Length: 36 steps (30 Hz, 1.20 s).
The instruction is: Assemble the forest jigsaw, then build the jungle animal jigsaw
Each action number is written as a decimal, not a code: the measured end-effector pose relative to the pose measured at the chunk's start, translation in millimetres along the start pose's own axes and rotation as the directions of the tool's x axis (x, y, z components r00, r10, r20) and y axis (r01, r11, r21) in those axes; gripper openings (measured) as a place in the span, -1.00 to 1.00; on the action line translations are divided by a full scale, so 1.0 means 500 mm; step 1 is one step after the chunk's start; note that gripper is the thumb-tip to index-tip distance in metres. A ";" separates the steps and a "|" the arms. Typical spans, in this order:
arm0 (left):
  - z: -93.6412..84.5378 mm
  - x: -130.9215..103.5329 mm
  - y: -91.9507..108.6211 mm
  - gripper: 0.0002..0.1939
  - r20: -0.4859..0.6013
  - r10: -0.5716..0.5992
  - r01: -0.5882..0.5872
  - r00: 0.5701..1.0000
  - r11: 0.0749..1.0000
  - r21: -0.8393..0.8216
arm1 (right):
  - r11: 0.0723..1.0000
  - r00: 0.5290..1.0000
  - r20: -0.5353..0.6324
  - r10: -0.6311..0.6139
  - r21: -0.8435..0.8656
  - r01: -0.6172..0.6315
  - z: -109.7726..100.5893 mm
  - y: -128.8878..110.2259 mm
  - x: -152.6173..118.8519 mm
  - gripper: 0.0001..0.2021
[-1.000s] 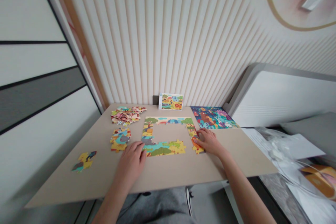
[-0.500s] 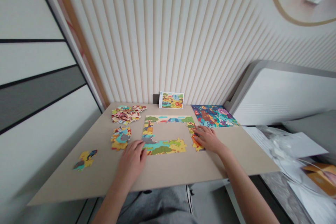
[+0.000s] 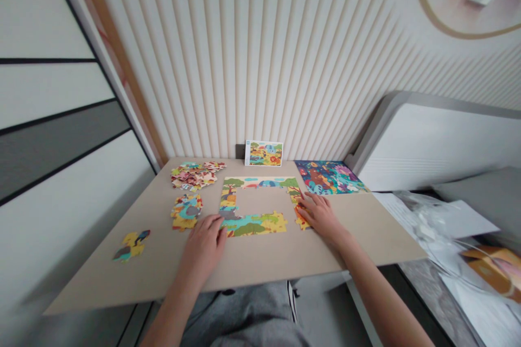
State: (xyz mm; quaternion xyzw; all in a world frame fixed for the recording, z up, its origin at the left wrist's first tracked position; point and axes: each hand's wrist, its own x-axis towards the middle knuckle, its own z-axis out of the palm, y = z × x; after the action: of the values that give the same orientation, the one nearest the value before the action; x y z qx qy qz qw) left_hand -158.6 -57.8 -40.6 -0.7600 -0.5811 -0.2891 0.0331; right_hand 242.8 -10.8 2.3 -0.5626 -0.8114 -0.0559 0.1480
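Observation:
A partly joined jigsaw puzzle point(image 3: 254, 227) forms a frame around a bare middle on the table, with trees, water and animals on it. My left hand point(image 3: 207, 236) rests at its lower left corner, fingers lightly bent and touching the edge. On the right side strip point(image 3: 300, 219) lie the fingers of my right hand point(image 3: 323, 217), spread and partly covering the pieces. A gap separates the strip's lower end from the bottom row. Neither hand visibly lifts a piece. Left of the frame lies a cluster of pieces point(image 3: 187, 211), near my left hand.
A heap of pieces point(image 3: 195, 176) lies at the back left, and a few joined pieces point(image 3: 132, 245) at the front left. A picture card point(image 3: 264, 153) leans against the ribbed wall. Behind my right hand is a dark, colourful picture sheet point(image 3: 331, 177). Papers and a plastic bag point(image 3: 431, 217) lie beyond the table's right edge.
The view has shifted slightly. Both hands keep nearly the same places on the puzzle, and the right strip stays apart from the bottom row.

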 end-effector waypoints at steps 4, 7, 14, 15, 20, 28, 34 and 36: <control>0.001 0.000 -0.001 -0.69 0.002 0.003 -0.003 1.000 1.000 -0.003 | 0.999 0.990 -0.133 0.041 0.033 -0.037 -0.023 -0.023 -0.042 -0.69; -0.002 0.002 0.001 -0.69 -0.002 -0.004 0.004 1.000 1.000 -0.013 | 0.996 0.989 -0.134 0.066 0.074 -0.057 -0.033 -0.029 -0.087 -0.72; -0.002 0.001 0.002 -0.69 0.006 -0.004 0.004 1.000 1.000 -0.016 | 0.896 0.867 -0.232 0.441 0.168 -0.411 -0.011 0.082 -0.200 -0.60; -0.001 0.001 0.001 -0.69 0.005 -0.004 0.004 1.000 1.000 -0.017 | 0.876 0.856 -0.203 0.475 0.196 -0.440 -0.008 0.098 -0.209 -0.57; -0.002 0.002 0.002 -0.68 0.012 0.000 0.000 1.000 1.000 -0.006 | 0.855 0.854 -0.121 0.505 0.207 -0.476 0.001 0.103 -0.214 -0.48; -0.004 0.002 0.003 -0.69 -0.006 -0.006 0.006 1.000 1.000 -0.026 | 0.880 0.876 -0.116 0.468 0.151 -0.450 -0.004 0.064 -0.197 -0.48; -0.005 0.004 0.003 -0.68 0.008 -0.005 0.005 1.000 1.000 -0.027 | 0.859 0.896 -0.064 0.440 0.320 -0.400 -0.006 0.083 -0.199 -0.52; -0.005 0.003 0.002 -0.68 0.009 -0.002 0.003 1.000 1.000 -0.015 | 0.811 0.890 -0.048 0.453 0.439 -0.388 -0.009 0.082 -0.199 -0.49</control>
State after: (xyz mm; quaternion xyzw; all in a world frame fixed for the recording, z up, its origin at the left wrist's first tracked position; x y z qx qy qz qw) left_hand -158.2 -57.6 -37.6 -0.7609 -0.5800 -0.2899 0.0243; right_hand 314.0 -86.1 -26.8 -0.6776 -0.6457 0.1107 0.3342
